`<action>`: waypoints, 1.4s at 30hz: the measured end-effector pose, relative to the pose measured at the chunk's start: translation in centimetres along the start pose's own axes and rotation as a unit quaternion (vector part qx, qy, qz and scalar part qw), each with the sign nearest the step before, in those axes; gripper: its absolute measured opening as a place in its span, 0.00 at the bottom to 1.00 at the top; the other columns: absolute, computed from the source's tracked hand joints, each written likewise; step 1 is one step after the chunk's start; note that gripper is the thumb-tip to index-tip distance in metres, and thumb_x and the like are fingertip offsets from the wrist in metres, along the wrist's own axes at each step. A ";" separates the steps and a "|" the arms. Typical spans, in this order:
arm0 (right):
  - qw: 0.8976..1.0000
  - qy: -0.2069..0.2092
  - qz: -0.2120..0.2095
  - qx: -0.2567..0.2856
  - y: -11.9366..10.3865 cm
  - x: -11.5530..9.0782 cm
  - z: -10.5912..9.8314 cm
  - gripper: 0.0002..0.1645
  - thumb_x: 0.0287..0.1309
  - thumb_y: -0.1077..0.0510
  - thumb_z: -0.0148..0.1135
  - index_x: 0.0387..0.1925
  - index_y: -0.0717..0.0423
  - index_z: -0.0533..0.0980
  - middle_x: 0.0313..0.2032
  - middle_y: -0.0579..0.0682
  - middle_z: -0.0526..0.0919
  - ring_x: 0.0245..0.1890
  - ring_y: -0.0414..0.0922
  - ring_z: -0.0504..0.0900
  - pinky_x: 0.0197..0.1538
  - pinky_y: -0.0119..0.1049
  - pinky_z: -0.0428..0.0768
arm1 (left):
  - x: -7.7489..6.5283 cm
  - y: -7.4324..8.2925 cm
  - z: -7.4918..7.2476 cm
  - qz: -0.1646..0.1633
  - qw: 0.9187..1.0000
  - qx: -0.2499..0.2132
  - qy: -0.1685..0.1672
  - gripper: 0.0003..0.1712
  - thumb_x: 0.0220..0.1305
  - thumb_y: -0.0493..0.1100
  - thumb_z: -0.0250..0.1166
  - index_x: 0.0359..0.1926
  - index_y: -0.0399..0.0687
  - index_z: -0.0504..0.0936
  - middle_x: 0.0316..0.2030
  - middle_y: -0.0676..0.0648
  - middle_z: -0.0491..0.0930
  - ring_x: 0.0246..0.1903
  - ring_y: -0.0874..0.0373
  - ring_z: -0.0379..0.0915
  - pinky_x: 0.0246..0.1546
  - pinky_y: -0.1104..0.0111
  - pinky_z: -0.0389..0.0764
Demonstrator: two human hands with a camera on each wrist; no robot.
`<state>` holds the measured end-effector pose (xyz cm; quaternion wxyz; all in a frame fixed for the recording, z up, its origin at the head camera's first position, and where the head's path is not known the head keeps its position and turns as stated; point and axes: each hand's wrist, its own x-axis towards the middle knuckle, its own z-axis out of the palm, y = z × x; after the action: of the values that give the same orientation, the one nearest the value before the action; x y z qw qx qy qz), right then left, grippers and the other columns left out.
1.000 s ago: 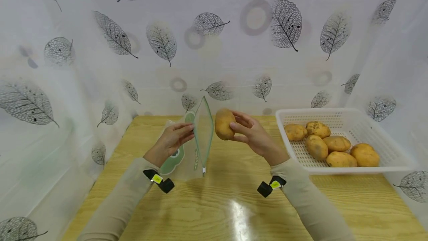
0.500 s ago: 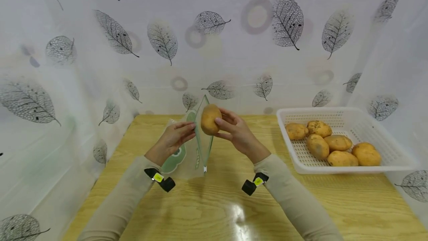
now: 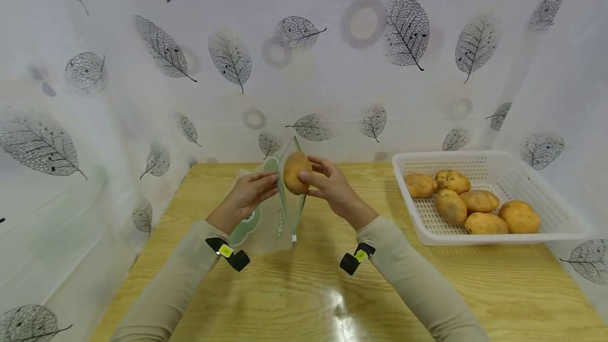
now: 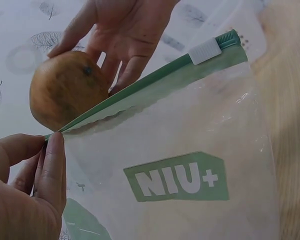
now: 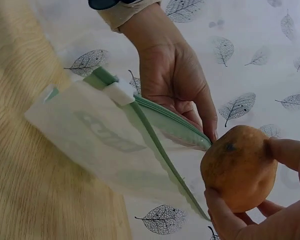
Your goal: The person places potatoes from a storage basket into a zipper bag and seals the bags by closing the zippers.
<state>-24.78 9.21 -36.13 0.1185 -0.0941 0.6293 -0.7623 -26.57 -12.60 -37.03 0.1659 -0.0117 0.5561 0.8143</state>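
One potato is in the right hand, gripped with the thumb on the near side and the fingers round the far side. It is at the mouth of a bag, between the two hands; whether any of it has passed inside the rim is hard to tell. The left hand pinches one green edge of that mouth between thumb and fingers. The mouth faces the right hand, its two edges parted in the middle and meeting at the near end, where a white slider sits on the rim. The bag is clear plastic with green print, and the left wrist view shows a green label reading "NIU+". A dark spot marks the potato's skin. Both arms wear beige sleeves, with a black camera strapped at each wrist. To the right, well apart from the bag, a white basket rests on the wooden table with six more potatoes grouped toward its left and near side. A pale sheet printed with dark leaves hangs behind the table and along its sides.
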 end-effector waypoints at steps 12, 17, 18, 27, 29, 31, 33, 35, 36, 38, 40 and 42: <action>0.990 0.042 -0.008 -0.131 1.0 0.3 0.3 0.39 0.60 0.59 0.65 0.69 0.58 0.59 0.65 0.61 0.63 0.58 0.60 0.73 0.50 0.45 0.85 | 0.1 0.1 0.3 0.000 1.000 0.014 0.009 0.10 0.68 0.30 0.55 0.49 0.35 0.73 0.33 0.51 0.80 0.33 0.62 0.80 0.42 0.74 0.85; 0.973 0.061 -0.032 -0.221 1.3 0.3 0.3 0.39 0.58 0.54 0.67 0.67 0.58 0.63 0.64 0.59 0.68 0.53 0.58 0.77 0.45 0.41 0.86 | 0.0 0.2 0.3 0.000 1.000 0.003 0.014 0.08 0.68 0.30 0.56 0.47 0.36 0.76 0.32 0.50 0.81 0.33 0.62 0.81 0.43 0.74 0.85; 0.967 0.064 -0.041 -0.242 1.3 0.3 0.2 0.39 0.58 0.53 0.67 0.67 0.58 0.64 0.63 0.59 0.69 0.52 0.58 0.77 0.44 0.41 0.86 | 0.0 0.2 0.2 0.000 1.000 0.000 0.014 0.07 0.68 0.30 0.56 0.46 0.38 0.77 0.32 0.50 0.81 0.33 0.62 0.81 0.42 0.74 0.85; 0.939 0.072 -0.086 -0.326 1.3 -0.3 0.3 0.34 0.60 0.53 0.66 0.65 0.57 0.67 0.60 0.60 0.73 0.56 0.57 0.76 0.51 0.48 0.84 | -0.2 0.7 0.2 0.001 1.000 -0.023 0.016 0.10 0.68 0.30 0.56 0.35 0.45 0.82 0.33 0.49 0.81 0.32 0.61 0.81 0.42 0.74 0.85; 0.939 0.071 -0.088 -0.326 1.3 -0.4 0.2 0.33 0.60 0.54 0.66 0.65 0.57 0.67 0.60 0.59 0.73 0.57 0.56 0.76 0.53 0.50 0.82 | -0.2 0.7 0.2 0.000 1.000 -0.024 0.015 0.10 0.68 0.30 0.56 0.35 0.45 0.82 0.32 0.49 0.81 0.32 0.61 0.81 0.42 0.74 0.85; 0.940 0.069 -0.088 -0.322 1.4 -0.4 0.2 0.33 0.60 0.54 0.65 0.64 0.57 0.68 0.60 0.59 0.73 0.57 0.56 0.75 0.55 0.50 0.81 | -0.3 0.8 0.3 0.001 1.000 -0.024 0.012 0.10 0.68 0.30 0.56 0.35 0.45 0.82 0.32 0.49 0.81 0.32 0.61 0.81 0.41 0.74 0.85; 0.942 0.066 -0.086 -0.318 1.5 -0.5 0.1 0.32 0.60 0.53 0.65 0.64 0.58 0.68 0.61 0.59 0.73 0.58 0.57 0.75 0.55 0.50 0.81 | -0.4 0.9 0.2 0.003 1.000 -0.025 0.011 0.10 0.68 0.30 0.56 0.35 0.45 0.82 0.32 0.49 0.81 0.32 0.61 0.81 0.41 0.74 0.85; 0.943 0.066 -0.083 -0.316 1.6 -0.6 0.0 0.32 0.61 0.53 0.65 0.64 0.57 0.69 0.61 0.58 0.73 0.58 0.57 0.74 0.55 0.50 0.82 | -0.4 1.1 0.2 0.006 1.000 -0.027 0.012 0.10 0.68 0.30 0.56 0.35 0.45 0.82 0.32 0.49 0.82 0.32 0.61 0.81 0.41 0.74 0.85; 0.943 0.067 -0.082 -0.315 1.6 -0.6 -0.1 0.32 0.61 0.53 0.65 0.64 0.57 0.69 0.61 0.58 0.73 0.58 0.57 0.74 0.55 0.49 0.82 | -0.4 1.1 0.2 0.007 0.999 -0.029 0.013 0.10 0.68 0.30 0.56 0.34 0.45 0.82 0.31 0.49 0.82 0.32 0.61 0.81 0.41 0.75 0.85; 0.944 0.068 -0.083 -0.312 1.7 -0.6 -0.2 0.31 0.61 0.53 0.65 0.63 0.58 0.69 0.61 0.58 0.73 0.58 0.57 0.74 0.54 0.49 0.82 | -0.4 1.2 0.1 0.008 0.999 -0.034 0.017 0.11 0.68 0.30 0.56 0.33 0.46 0.83 0.31 0.49 0.82 0.32 0.61 0.81 0.41 0.74 0.85; 0.945 0.070 -0.083 -0.308 1.7 -0.6 -0.4 0.31 0.61 0.53 0.65 0.63 0.58 0.69 0.61 0.58 0.74 0.58 0.57 0.74 0.55 0.48 0.82 | -0.4 1.3 0.0 0.008 0.999 -0.039 0.019 0.12 0.68 0.30 0.56 0.32 0.46 0.83 0.31 0.49 0.82 0.32 0.61 0.81 0.40 0.74 0.85; 0.948 0.070 -0.081 -0.299 1.7 -0.6 -0.7 0.31 0.61 0.54 0.65 0.63 0.59 0.69 0.61 0.58 0.74 0.59 0.57 0.74 0.55 0.48 0.82 | -0.4 1.4 0.0 0.008 0.999 -0.045 0.020 0.13 0.68 0.29 0.56 0.32 0.46 0.83 0.30 0.49 0.82 0.31 0.61 0.81 0.40 0.74 0.85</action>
<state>-24.32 9.72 -37.88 -0.0217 -0.1226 0.8252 -0.5509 -26.63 -13.19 -35.70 0.1477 -0.0311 0.5222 0.8393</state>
